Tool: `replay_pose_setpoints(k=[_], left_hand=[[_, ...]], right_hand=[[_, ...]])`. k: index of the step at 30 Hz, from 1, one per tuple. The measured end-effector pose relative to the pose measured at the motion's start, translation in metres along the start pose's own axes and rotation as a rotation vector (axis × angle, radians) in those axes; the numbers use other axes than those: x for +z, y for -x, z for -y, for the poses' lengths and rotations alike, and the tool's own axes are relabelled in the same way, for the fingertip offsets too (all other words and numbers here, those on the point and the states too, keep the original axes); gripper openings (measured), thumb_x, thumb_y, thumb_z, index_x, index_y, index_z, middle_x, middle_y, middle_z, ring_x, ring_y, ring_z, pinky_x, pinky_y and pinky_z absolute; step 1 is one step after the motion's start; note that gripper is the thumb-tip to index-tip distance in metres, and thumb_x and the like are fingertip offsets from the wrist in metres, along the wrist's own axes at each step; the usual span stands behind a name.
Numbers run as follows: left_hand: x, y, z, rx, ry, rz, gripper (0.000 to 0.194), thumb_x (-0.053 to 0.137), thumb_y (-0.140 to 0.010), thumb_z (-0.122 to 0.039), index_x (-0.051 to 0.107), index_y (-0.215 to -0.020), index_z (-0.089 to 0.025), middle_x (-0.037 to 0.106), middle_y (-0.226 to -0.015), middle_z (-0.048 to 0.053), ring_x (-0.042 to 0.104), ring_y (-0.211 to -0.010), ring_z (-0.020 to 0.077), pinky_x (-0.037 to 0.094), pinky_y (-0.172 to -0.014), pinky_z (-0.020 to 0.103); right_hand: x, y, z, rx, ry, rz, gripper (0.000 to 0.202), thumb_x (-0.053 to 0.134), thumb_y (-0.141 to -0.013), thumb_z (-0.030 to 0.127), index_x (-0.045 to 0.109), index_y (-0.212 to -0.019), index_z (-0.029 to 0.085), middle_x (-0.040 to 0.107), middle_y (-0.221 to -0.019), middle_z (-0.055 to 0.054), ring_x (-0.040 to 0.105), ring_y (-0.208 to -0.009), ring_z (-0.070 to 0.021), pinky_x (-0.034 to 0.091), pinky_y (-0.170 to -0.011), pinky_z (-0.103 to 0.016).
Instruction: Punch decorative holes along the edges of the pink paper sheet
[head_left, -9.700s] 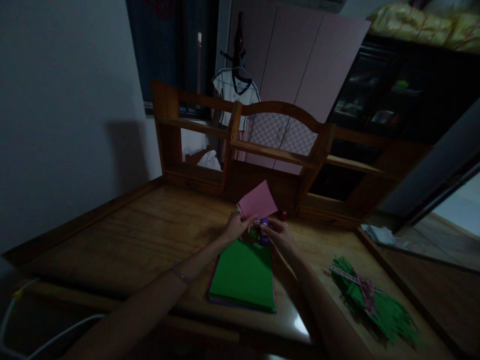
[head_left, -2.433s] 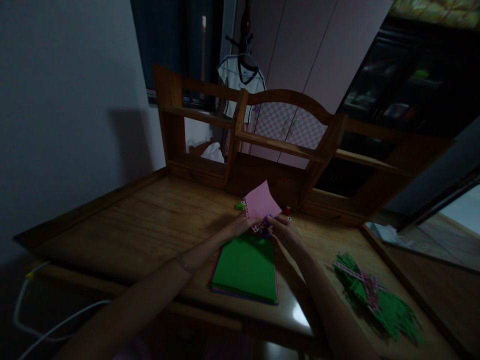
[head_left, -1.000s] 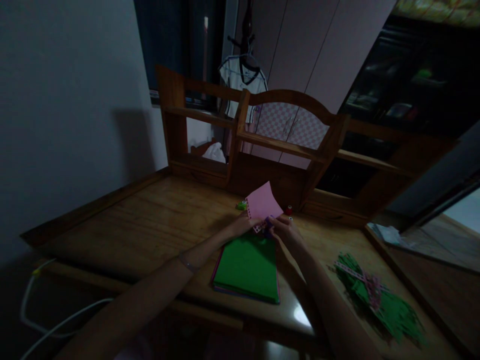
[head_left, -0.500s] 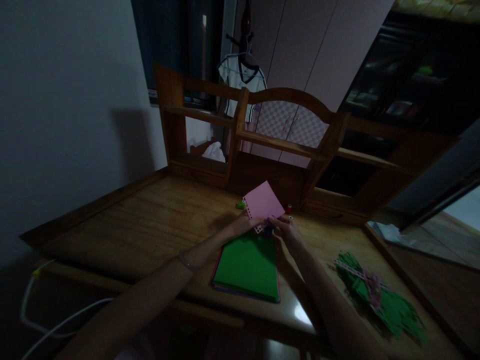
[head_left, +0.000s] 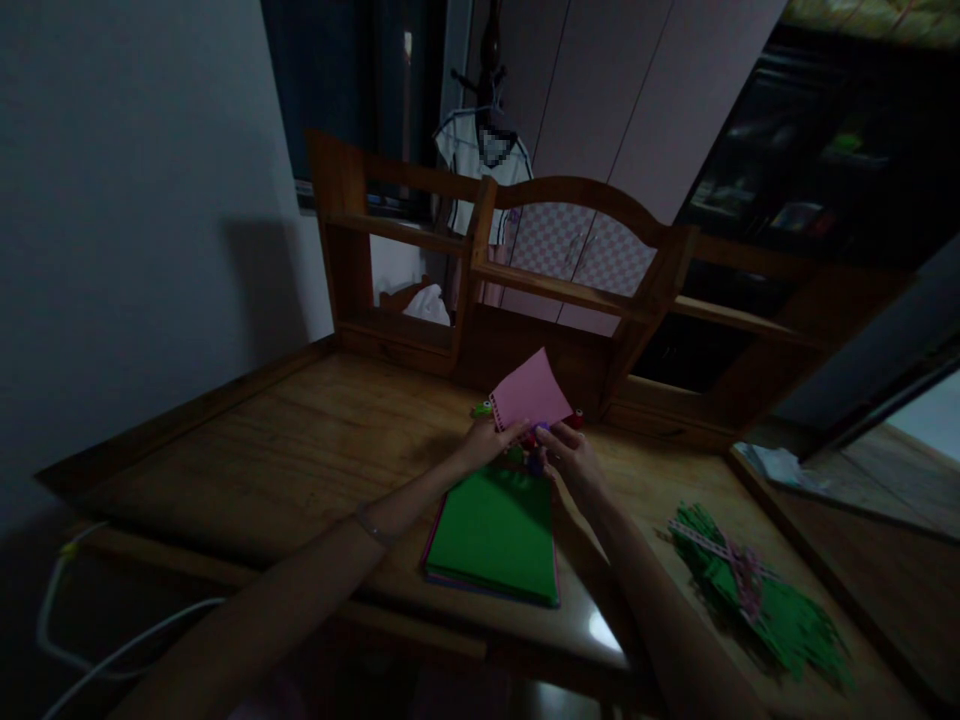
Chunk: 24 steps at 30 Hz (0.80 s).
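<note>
My left hand [head_left: 487,440] is closed on the lower left part of a pink sheet [head_left: 531,392] with a row of punched holes along one edge. At the sheet's lower right corner, my right hand [head_left: 570,452] pinches a small purple object [head_left: 538,460], too dark to make out fully. Both hands are raised above the top end of a stack of coloured sheets, green [head_left: 495,535] uppermost. Behind the pink sheet, a small green item [head_left: 481,409] shows on the left and a small red one [head_left: 577,418] on the right.
A bundle of cut green strips with a pink punched strip [head_left: 750,580] lies on the desk [head_left: 300,430] at the right. Wooden shelves [head_left: 555,285] rise along the back. A white cable [head_left: 97,660] hangs off the front left edge.
The pink sheet has tilted and risen slightly. The fingers of my left hand now show across its lower edge, and the punched strip seen below it is no longer visible.
</note>
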<state>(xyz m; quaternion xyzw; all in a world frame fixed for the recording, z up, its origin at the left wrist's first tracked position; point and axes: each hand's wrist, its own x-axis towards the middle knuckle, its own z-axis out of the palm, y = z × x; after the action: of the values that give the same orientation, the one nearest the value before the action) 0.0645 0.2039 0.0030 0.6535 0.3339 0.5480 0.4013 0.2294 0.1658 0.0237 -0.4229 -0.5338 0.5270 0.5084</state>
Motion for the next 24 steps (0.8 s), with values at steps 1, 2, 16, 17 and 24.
replay_pose_setpoints(k=[1,2,16,17,24], left_hand=[[-0.001,0.000,-0.001,-0.004,-0.006,-0.018,0.035,0.061,-0.082,-0.041,0.067,-0.105,-0.015,0.070,-0.106,0.008,0.062,-0.105,0.0236,0.048,-0.094,0.036],[-0.002,0.000,-0.001,-0.017,-0.016,-0.028,0.034,0.060,-0.082,-0.041,0.068,-0.103,-0.016,0.071,-0.102,0.008,0.062,-0.105,0.0239,0.048,-0.094,0.037],[-0.002,0.000,-0.010,-0.169,-0.028,-0.114,0.030,0.059,-0.082,-0.041,0.068,-0.091,-0.014,0.073,-0.083,0.007,0.067,-0.076,0.0205,0.053,-0.067,0.029],[-0.002,-0.001,-0.009,-0.173,-0.044,-0.110,0.031,0.059,-0.083,-0.042,0.067,-0.089,-0.013,0.072,-0.079,0.007,0.066,-0.068,0.0190,0.052,-0.063,0.028],[-0.005,-0.001,-0.001,-0.112,-0.173,-0.093,0.036,0.056,-0.083,-0.046,0.068,-0.082,-0.012,0.067,-0.064,0.004,0.063,-0.062,0.0158,0.047,-0.057,0.023]], right_hand=[[0.001,0.000,-0.001,-0.004,-0.013,-0.003,0.033,0.076,-0.067,0.047,0.068,-0.088,0.023,0.066,-0.078,0.000,0.052,-0.058,-0.0121,0.040,-0.056,-0.026],[0.001,0.000,-0.001,-0.004,-0.021,-0.009,0.034,0.077,-0.066,0.046,0.068,-0.089,0.022,0.067,-0.080,-0.001,0.053,-0.058,-0.0122,0.040,-0.056,-0.026],[-0.006,-0.005,-0.006,0.083,-0.114,-0.085,0.033,0.073,-0.070,0.048,0.069,-0.090,0.022,0.069,-0.087,-0.003,0.059,-0.066,-0.0152,0.046,-0.061,-0.028],[-0.007,-0.006,-0.006,0.083,-0.128,-0.088,0.032,0.072,-0.071,0.049,0.069,-0.088,0.022,0.068,-0.085,-0.003,0.058,-0.065,-0.0149,0.045,-0.061,-0.028],[-0.010,-0.012,-0.007,0.155,-0.224,-0.152,0.031,0.073,-0.070,0.050,0.065,-0.075,0.020,0.067,-0.073,-0.003,0.057,-0.058,-0.0130,0.045,-0.056,-0.026]])
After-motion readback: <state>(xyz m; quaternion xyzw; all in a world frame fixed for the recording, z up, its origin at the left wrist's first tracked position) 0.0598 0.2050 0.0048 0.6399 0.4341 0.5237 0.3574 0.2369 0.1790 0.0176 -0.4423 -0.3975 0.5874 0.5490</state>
